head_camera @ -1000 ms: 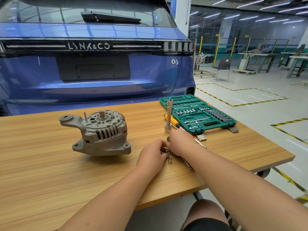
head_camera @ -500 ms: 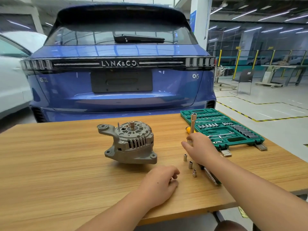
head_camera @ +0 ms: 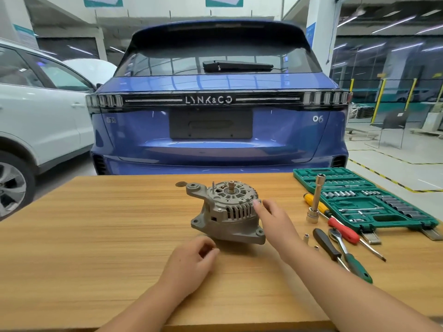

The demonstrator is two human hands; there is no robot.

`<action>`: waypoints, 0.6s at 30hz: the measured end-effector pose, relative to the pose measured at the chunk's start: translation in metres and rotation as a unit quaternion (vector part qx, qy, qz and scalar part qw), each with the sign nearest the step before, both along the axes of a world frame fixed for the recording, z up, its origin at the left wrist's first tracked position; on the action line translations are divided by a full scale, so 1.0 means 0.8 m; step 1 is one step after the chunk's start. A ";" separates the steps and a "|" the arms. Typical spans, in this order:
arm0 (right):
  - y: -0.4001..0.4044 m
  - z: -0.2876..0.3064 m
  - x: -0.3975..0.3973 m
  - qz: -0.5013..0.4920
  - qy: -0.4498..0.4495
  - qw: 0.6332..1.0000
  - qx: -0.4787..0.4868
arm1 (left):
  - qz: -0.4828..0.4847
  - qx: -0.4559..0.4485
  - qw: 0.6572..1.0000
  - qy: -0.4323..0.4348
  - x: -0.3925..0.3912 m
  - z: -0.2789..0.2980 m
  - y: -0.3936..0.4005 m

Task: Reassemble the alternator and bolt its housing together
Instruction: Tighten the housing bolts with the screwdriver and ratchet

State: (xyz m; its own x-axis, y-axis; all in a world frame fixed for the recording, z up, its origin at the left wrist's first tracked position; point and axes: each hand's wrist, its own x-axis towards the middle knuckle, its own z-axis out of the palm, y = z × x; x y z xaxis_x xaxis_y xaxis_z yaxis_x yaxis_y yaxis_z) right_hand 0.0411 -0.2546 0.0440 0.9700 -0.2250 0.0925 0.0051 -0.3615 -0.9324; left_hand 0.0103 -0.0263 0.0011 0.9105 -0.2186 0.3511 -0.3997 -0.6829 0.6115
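The grey alternator (head_camera: 227, 209) stands on the wooden table (head_camera: 96, 236), shaft end up, with a thin stud sticking up beside the shaft. My right hand (head_camera: 275, 221) reaches in from the right with straight fingers, its fingertips touching the alternator's ribbed right side. My left hand (head_camera: 191, 259) hovers just in front of the alternator, fingers curled and thumb against the fingertips, pinching a small metal part that is mostly hidden. Two small sockets (head_camera: 306, 236) lie on the table right of my right wrist.
An open green socket case (head_camera: 374, 204) sits at the table's right end. Beside it stand an upright extension bar (head_camera: 315, 200) and lie a ratchet (head_camera: 345, 250) and screwdrivers (head_camera: 345, 231). A blue car (head_camera: 215, 130) is parked just behind the table.
My right hand left the extension bar and moved left to touch the alternator. My left hand moved from the small parts towards the alternator's front. The view tilted up.
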 end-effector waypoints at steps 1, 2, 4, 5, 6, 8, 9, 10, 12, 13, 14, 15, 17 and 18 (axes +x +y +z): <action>0.005 -0.003 0.002 0.013 0.014 0.999 0.045 | 0.032 -0.050 0.998 0.019 0.005 0.001 0.004; 0.009 -0.005 0.004 0.017 0.020 0.997 0.079 | 0.058 -0.095 0.993 0.041 0.010 0.002 0.006; 0.015 -0.004 0.009 0.003 0.035 0.991 0.133 | 0.088 -0.161 0.980 0.081 0.022 0.005 0.006; 0.018 0.000 0.012 -0.006 0.052 0.985 0.165 | 0.099 -0.195 0.971 0.096 0.027 0.008 0.005; 0.019 0.006 0.015 -0.013 0.074 0.977 0.200 | 0.108 -0.237 0.959 0.112 0.031 0.013 0.004; 0.020 0.014 0.023 -0.008 0.126 0.959 0.256 | 0.117 -0.327 0.926 0.148 0.040 0.033 0.001; 0.020 0.015 0.028 0.004 0.144 0.954 0.264 | 0.120 -0.364 0.908 0.168 0.045 0.044 0.000; 0.021 0.015 0.031 0.016 0.149 0.953 0.264 | 0.121 -0.392 0.892 0.190 0.051 0.057 -0.002; 0.021 0.012 0.035 0.019 0.137 0.957 0.255 | 0.113 -0.431 0.864 0.236 0.061 0.085 -0.009; 0.022 0.012 0.036 0.016 0.131 0.960 0.248 | 0.114 -0.437 0.854 0.259 0.067 0.098 -0.013; 0.023 0.014 0.036 0.013 0.127 0.961 0.244 | 0.117 -0.435 0.847 0.283 0.071 0.107 -0.016; 0.024 0.015 0.035 0.012 0.125 0.963 0.239 | 0.120 -0.427 0.841 0.309 0.075 0.114 -0.020; 0.024 0.017 0.036 0.019 0.124 0.965 0.230 | 0.110 -0.414 0.832 0.353 0.083 0.118 -0.023; 0.024 0.017 0.035 0.022 0.122 0.966 0.226 | 0.101 -0.417 0.828 0.362 0.085 0.117 -0.025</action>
State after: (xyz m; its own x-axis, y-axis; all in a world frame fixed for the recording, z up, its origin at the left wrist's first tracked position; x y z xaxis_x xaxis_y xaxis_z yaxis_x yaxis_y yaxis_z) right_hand 0.0688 -0.2355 0.0572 0.9601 -0.1474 -0.2378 -0.2285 0.0777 -0.9704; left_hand 0.0784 -0.0462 0.0946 0.9367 0.0072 -0.3500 0.3480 0.0897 0.9332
